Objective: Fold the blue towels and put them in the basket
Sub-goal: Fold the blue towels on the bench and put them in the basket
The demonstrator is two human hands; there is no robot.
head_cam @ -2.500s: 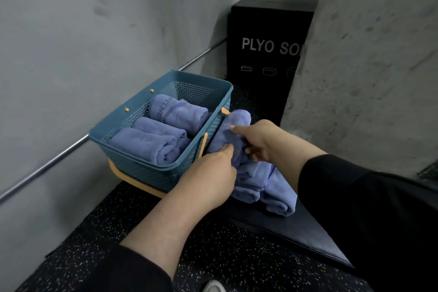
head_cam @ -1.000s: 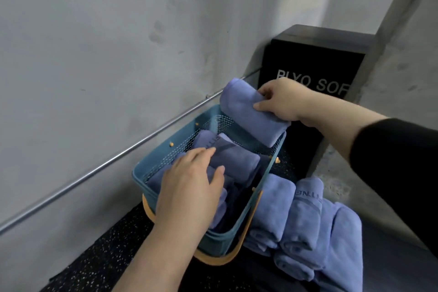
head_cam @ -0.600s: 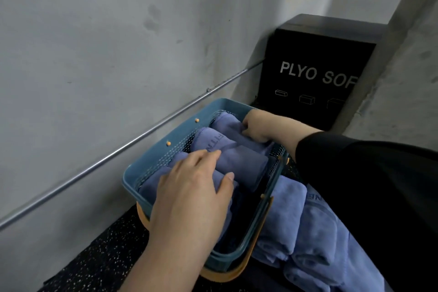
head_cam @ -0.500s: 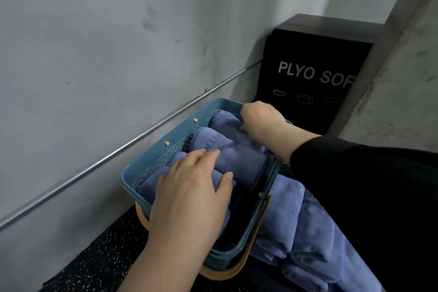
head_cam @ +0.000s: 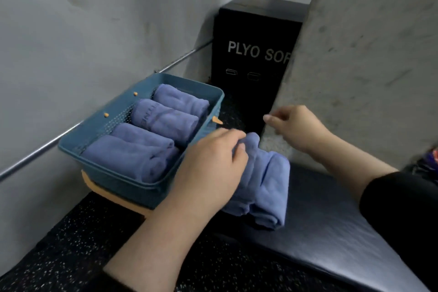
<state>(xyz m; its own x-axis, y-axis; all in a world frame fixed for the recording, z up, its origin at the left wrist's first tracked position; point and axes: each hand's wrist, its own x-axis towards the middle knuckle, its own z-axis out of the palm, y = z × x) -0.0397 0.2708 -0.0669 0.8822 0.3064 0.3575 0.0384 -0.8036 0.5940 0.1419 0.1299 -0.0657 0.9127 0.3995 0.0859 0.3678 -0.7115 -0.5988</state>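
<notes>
Floor (head_cam: 78, 239): dark and speckled, nearest to the camera; the left forearm comes in over it from the bottom edge.
Left hand (head_cam: 208, 168): palm down, the fingers curled over the near end of the rolled towels (head_cam: 263, 187) that lie outside the basket; the hand grips the nearest roll.
Rolled towels: blue, side by side on a dark padded mat (head_cam: 331, 216), touching the right side of the basket.
Right hand (head_cam: 294, 128): raised above the far end of these rolls, apart from them; the fingers are loosely bent and hold nothing. The forearm comes from a black sleeve (head_cam: 400, 211) at the right edge.
Basket (head_cam: 118, 173): teal with an orange handle, on the floor beside the grey wall (head_cam: 83, 31).
Towels in the basket (head_cam: 151, 135): four blue rolls, lying close together in one row.
Black box (head_cam: 256, 38): behind the basket in the corner, with the white letters "PLYO SOF".
</notes>
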